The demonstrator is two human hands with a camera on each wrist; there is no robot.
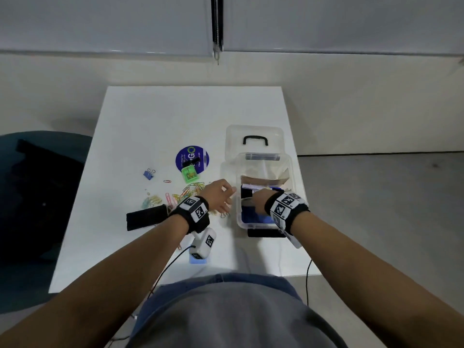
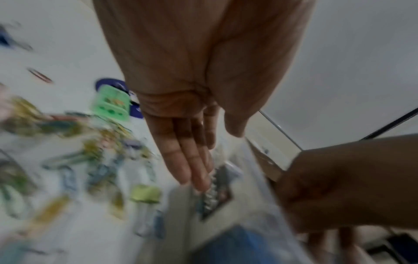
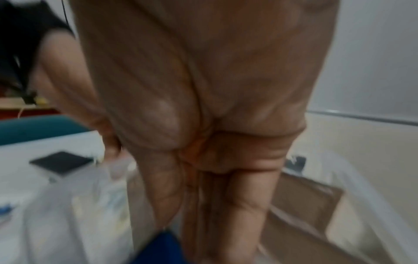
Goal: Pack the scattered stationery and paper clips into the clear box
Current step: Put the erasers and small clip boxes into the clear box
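Under the right hand (image 1: 259, 200) the box (image 1: 291, 172) is standing open, lid (image 1: 254, 136) tipped back, already holding dark and blue items. This hand is reaching inside; blur makes its grip impossible to tell. Just left of the box, the left hand (image 1: 218, 195) is hovering with straight, empty fingers (image 2: 192, 160). Clips (image 1: 185, 193) are lying scattered beside and beyond it. Judged step: placing one item. The next move calls for gathering loose clips.
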